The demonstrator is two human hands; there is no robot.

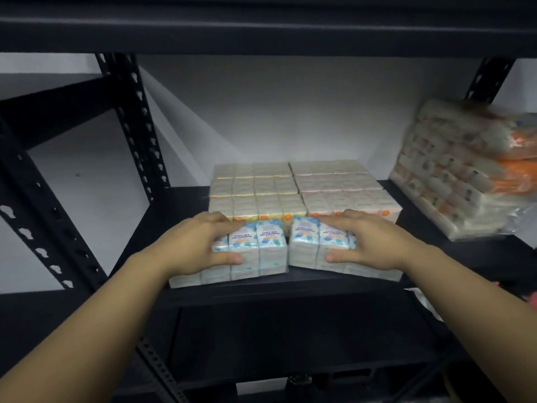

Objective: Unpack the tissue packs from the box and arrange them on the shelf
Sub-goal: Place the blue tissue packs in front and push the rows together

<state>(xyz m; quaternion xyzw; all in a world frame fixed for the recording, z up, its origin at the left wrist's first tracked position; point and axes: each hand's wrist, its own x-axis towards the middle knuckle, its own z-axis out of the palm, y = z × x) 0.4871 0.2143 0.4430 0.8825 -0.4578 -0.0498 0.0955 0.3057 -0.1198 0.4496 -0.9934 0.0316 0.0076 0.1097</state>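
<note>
Each hand grasps a blue plastic-wrapped tissue pack: left hand [203, 242] the left pack [252, 251], right hand [374, 242] the right pack [305, 245], on the black metal shelf [290, 289].

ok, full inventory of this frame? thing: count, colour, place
blue tissue packs: two, blue-and-white wrap, front of the shelf, side by side, one under each hand
stacked tissue packs: several, pale with yellow and orange trim, rows behind the blue ones
leaning tissue bundle: one, white and orange, blurred, right end of the shelf
shelf: one, black metal, slotted uprights
wall: white, behind the shelf
left hand: grips the left blue pack
right hand: grips the right blue pack
</note>
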